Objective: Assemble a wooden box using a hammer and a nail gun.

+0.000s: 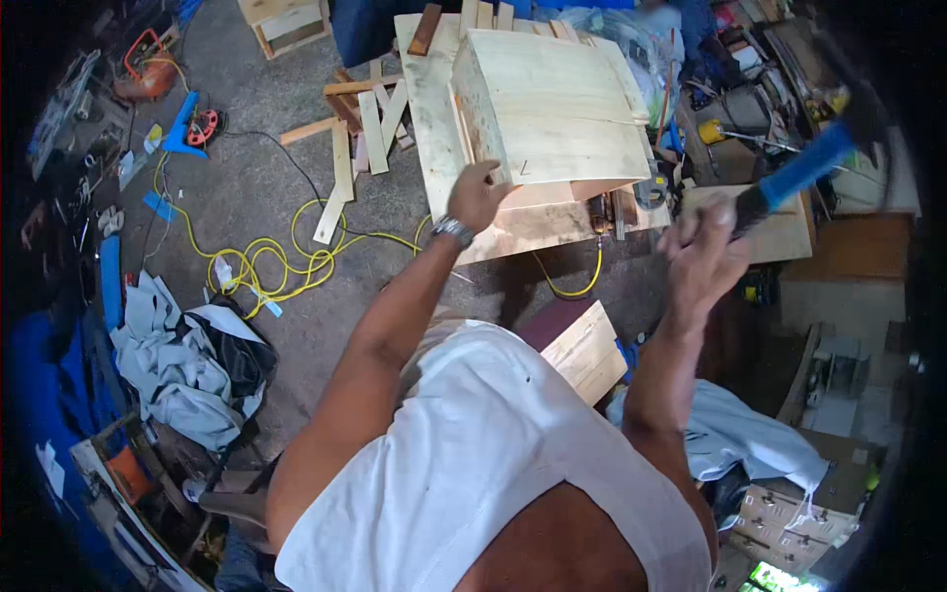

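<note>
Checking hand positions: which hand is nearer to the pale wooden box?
Left. The left hand is at the near left corner of the wooden box; the right hand is off to its right, gripping a blue-handled tool.

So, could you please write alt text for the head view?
A person's right hand holds up a blue-handled hammer; the left hand is at a pale wooden box's near corner. Yellow cable loops across the floor.

Floor (pixel 286 109) is chaos tbh: yellow cord (pixel 318 259) in loose loops, gray cloth heap (pixel 182 370) lower L, red/black reel (pixel 204 128) next to a blue L-shaped pc (pixel 181 128) up top. Lower R there's a beige drawer unit (pixel 789 523) w/ pale blue fabric (pixel 750 429) just above it, fwiw.
</note>
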A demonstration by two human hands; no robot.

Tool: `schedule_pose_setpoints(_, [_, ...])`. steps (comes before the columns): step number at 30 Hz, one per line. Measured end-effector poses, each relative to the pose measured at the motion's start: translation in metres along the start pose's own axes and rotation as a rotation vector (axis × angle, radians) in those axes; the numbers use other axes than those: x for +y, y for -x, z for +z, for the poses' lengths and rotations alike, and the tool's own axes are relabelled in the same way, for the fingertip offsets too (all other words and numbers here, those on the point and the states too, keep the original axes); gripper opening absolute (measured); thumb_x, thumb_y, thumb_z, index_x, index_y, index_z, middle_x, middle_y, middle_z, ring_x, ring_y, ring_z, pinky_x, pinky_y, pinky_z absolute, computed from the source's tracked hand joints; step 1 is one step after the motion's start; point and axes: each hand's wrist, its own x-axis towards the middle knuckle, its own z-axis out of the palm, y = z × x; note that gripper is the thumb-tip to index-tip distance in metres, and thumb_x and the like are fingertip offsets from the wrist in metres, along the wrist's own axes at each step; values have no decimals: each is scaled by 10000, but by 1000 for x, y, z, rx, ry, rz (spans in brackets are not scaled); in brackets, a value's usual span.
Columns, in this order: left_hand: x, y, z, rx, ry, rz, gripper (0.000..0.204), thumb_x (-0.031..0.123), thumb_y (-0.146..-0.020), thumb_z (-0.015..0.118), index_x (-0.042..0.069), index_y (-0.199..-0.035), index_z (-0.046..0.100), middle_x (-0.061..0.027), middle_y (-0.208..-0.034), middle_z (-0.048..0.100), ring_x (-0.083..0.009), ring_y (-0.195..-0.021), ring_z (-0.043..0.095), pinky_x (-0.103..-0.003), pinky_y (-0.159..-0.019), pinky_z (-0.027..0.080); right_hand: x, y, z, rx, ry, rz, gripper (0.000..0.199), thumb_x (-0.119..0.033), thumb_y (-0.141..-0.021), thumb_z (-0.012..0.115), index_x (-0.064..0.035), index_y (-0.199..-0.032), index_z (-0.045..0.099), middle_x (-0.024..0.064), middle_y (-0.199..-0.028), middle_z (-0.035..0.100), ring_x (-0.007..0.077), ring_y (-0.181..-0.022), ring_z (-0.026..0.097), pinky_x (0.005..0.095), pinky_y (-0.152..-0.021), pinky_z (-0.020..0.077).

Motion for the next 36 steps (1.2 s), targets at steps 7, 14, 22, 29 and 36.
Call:
schedule_pose_setpoints(7, [2, -15, 43, -140, -235, 25, 373, 190, -856, 682, 145, -1222, 629, -188, -1099, 586, -380, -957, 651, -462, -809, 553, 91, 101, -20, -96, 773, 545, 401, -356, -982, 615, 43, -1021, 618, 165, -716, 604, 220, -662, 570, 417, -647, 486])
schedule_pose_setpoints(14, [-2, -16, 45, -208, -235, 200, 233, 121, -928, 558, 151, -1155, 598, -116, -1200, 591, -400, -932, 657, -487, -753, 563, 141, 148, -62, -213, 930, 566, 499, -461, -967, 603, 38, -933, 606, 253, -795, 637, 390, -745, 625, 475, -714, 489])
schedule_pose_setpoints(22, [-8, -17, 35, -203, -300, 224, 394, 221, -875, 679, 127, -1249, 597, -183, -1209, 583, -376, -997, 654, -473, -824, 558, 147, 122, -48, -249, 967, 451, 514, -466, -969, 597, 47, -963, 615, 312, -843, 644, 473, -809, 649, 508, -729, 486])
schedule_pose_setpoints(29, [-62, 36, -3, 13, -266, -235, 431, 247, -868, 665, 3, -1215, 591, -233, -1047, 645, -367, -975, 662, -446, -838, 529, 39, 49, -24, -18, 3, 157, 306, -295, -992, 593, 11, -998, 601, 78, -673, 571, 209, -614, 584, 421, -599, 493])
schedule_pose_setpoints(36, [-173, 106, -28, 74, -13, -763, 246, 180, -852, 571, -33, -923, 670, -254, -885, 677, -395, -842, 658, -474, -760, 496, 148, 98, -28, -482, 1054, 724, 482, -434, -952, 601, 28, -1084, 631, 311, -1002, 663, 500, -1014, 627, 517, -892, 479])
